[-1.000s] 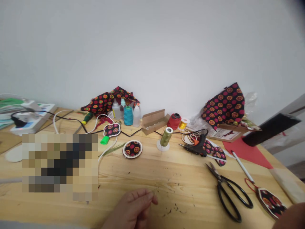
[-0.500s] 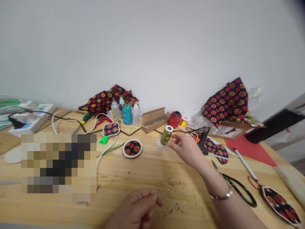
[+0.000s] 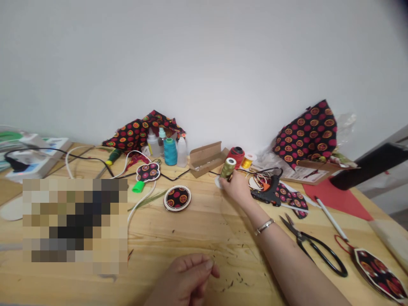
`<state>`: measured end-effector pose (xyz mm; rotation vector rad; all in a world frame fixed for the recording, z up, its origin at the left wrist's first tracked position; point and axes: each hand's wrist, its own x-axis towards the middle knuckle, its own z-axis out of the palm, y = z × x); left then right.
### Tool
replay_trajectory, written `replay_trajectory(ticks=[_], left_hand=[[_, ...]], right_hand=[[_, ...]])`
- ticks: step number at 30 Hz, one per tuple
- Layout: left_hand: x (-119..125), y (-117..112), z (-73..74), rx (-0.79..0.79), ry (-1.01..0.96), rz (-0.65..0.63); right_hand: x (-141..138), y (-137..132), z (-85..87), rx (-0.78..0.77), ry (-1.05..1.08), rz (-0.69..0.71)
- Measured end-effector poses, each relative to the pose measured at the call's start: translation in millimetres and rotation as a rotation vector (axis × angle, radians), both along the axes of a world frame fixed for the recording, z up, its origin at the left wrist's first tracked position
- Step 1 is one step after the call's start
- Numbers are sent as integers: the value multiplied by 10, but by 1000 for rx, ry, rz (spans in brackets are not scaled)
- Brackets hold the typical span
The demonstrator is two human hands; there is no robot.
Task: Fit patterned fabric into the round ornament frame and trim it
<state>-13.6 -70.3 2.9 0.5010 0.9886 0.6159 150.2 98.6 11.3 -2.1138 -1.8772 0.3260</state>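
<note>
My right hand [image 3: 236,187] reaches across the wooden table [image 3: 197,229] and grips the olive-green thread spool [image 3: 228,167] near its white base, just in front of the red spool [image 3: 236,156]. A silver bracelet [image 3: 264,226] sits on that wrist. My left hand [image 3: 186,278] rests at the near edge with thumb and forefinger pinched together; whatever they hold is too thin to make out. Small thread snippets [image 3: 234,278] lie scattered beside it.
A black glue gun [image 3: 267,192], black scissors [image 3: 314,246] and a white pen [image 3: 330,218] lie to the right. Patterned fabric pieces [image 3: 177,198], a teal spool [image 3: 170,151], bottles, a cardboard box [image 3: 205,158] and cables stand farther back. A blurred patch covers the left.
My right arm came in from the right, reached the olive spool and closed on it; the spool has shifted farther back and slightly right. My left hand stayed pinched.
</note>
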Motion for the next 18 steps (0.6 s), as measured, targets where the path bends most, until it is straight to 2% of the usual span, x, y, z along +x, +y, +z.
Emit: replay_trajectory(ticks=[5, 9, 11, 14, 16, 18], left_hand=[[-1, 13, -28, -1, -4, -8], [7, -1, -12, -12, -30, 10], [6, 0, -1, -22, -47, 19], [4, 17, 22, -36, -56, 31], [10, 28, 41, -51, -64, 51], [27, 28, 60, -68, -68, 85]], right_hand=[[59, 245, -12, -11, -6, 19], [84, 192, 120, -33, -14, 67], [147, -2, 241, -34, -33, 96], [419, -505, 362, -31, -93, 109], [749, -911, 317, -62, -149, 70], [1161, -1294, 160, -26, -283, 56]])
